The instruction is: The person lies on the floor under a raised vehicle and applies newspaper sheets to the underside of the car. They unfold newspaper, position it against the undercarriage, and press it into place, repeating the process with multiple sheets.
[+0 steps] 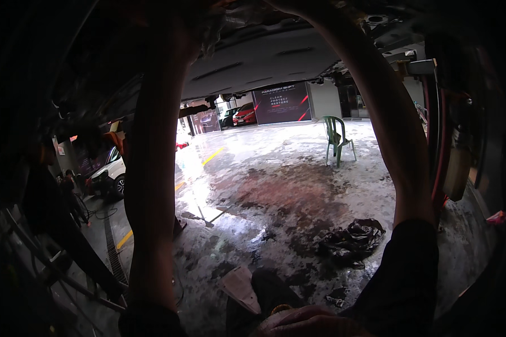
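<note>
Both my arms reach up to the underside of a raised vehicle (247,64), which spans the top of the head view. My left hand (179,36) is in deep shadow beside a grey underbody panel and some crumpled clear plastic (211,35); its fingers do not show. My right forearm (371,78) bends inward and runs out past the upper edge, so that hand is cut off near dark underbody parts. What either hand touches is hidden. Low in the view, a pale cloth (240,287) hangs at my body.
A crumpled black plastic sheet (351,242) lies on the wet, stained floor. Farther off stand a green plastic chair (335,137), a dark signboard (284,106) and a red car (244,114). At left are a white car (116,171) and a floor drain (112,247); a lift post (441,146) rises at right.
</note>
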{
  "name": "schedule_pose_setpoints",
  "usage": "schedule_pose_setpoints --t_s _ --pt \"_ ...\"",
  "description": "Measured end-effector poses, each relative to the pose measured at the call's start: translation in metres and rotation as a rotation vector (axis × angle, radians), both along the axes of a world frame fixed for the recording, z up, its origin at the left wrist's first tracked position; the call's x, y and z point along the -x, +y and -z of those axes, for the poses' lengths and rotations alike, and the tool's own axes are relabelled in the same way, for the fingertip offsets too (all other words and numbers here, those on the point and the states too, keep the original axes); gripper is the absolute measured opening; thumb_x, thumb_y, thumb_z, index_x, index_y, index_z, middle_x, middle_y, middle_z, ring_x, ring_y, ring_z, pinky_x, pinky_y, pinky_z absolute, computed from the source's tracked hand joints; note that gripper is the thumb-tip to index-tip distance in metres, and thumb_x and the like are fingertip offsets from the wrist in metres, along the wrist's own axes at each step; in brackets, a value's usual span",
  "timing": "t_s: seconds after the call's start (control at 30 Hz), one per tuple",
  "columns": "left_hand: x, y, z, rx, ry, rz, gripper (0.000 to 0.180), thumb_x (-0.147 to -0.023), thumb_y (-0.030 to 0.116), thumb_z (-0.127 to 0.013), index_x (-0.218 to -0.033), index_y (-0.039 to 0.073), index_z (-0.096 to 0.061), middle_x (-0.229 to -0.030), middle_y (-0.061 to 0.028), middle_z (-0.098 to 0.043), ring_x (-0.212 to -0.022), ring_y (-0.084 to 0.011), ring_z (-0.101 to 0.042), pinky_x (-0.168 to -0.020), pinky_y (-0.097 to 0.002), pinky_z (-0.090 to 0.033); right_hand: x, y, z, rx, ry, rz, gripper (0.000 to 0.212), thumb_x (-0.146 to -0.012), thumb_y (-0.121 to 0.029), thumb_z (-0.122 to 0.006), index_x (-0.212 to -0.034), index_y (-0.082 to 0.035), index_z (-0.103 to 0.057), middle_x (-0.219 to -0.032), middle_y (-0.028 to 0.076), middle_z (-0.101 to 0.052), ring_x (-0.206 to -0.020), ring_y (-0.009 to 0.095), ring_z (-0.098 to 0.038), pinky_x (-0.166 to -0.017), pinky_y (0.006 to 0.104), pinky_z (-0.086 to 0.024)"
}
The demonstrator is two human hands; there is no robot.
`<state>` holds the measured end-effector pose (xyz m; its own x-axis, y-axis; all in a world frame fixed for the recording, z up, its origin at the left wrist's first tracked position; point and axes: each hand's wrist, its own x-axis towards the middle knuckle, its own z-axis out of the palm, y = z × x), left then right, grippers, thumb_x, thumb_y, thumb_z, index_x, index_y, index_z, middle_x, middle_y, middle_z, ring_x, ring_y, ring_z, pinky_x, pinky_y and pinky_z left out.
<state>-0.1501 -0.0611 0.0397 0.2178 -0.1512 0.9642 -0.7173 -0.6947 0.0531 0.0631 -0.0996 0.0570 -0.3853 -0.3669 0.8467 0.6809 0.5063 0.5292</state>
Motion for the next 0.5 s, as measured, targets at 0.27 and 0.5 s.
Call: schedule_pose_setpoints --t_s 0.27,0.5 --pt "-0.032 -0.014 0.03 0.151 -0.291 -0.114 0.033 -0.107 0.034 -0.052 -0.122 0.007 -0.064 -0.113 -0.0066 -0.068 -0.108 -0.0222 -0.065 -0.094 -0.0377 -0.051 0.002 0.004 0.002 -0.314 0.143 0.307 0.025 -0.094 -0.017 -0.062 -0.115 -0.004 -0.07 -0.101 0.02 -0.073 -0.087 0.036 -0.073 -0.078 0.049 -0.059" --pt "-0.002 0.018 0.045 -0.701 -0.838 -1.479 0.041 -0.102 0.031 -0.065 -0.135 0.007 -0.061 -0.12 -0.014 -0.067 -0.11 -0.0254 -0.066 -0.099 -0.0395 -0.05 -0.004 -0.003 0.002 -0.542 0.195 0.425 0.023 -0.088 -0.015 -0.064 -0.107 -0.005 -0.071 -0.11 0.018 -0.072 -0.079 0.032 -0.074 -0.071 0.0484 -0.06"
